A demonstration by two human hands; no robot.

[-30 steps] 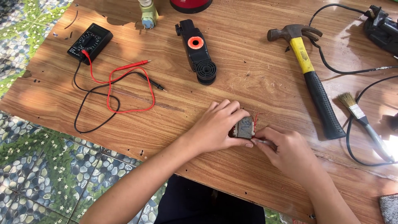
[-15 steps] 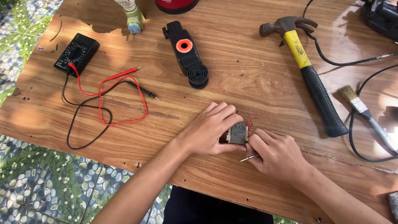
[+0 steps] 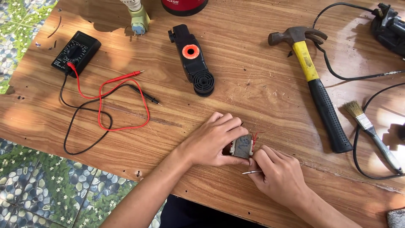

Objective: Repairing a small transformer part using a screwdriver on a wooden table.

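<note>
Overhead, looking down at a workbench scene, listed from largest thing to smallest.

Tabletop [image 3: 261, 97]: broad wooden planks, sunlit, scratched; a patterned pebble floor shows past its left edge.

Hammer [image 3: 314, 80]: claw type, yellow and black handle, lying well to the right of the hands.

Black tool body [image 3: 192, 59]: long plastic housing with an orange ring and a round vent, lying above the hands.

Multimeter [image 3: 76, 52]: black, at far left, its red and black leads [image 3: 105, 105] looping loosely across the wood.

Paintbrush [image 3: 369, 128]: small, pale bristles, near the right edge beside black cables.

Left hand [image 3: 213, 141]: fingers curled closed around the block, pinning it against the tabletop near the front edge.

Right hand [image 3: 278, 175]: closed in a pinch on a thin metal tool, just beside the block.

Small transformer-like block [image 3: 244, 146]: grey face with dark sides and thin red wires [image 3: 256, 135] at its top, held between the two hands.

Handling: the block looks compact, rigid and likely heavy for its size; best gripped by its solid sides, as the fine wires seem fragile.

Thin metal tool [image 3: 249, 172]: slim silver tip pointing left, just under the block; its exact kind cannot be told.
</note>
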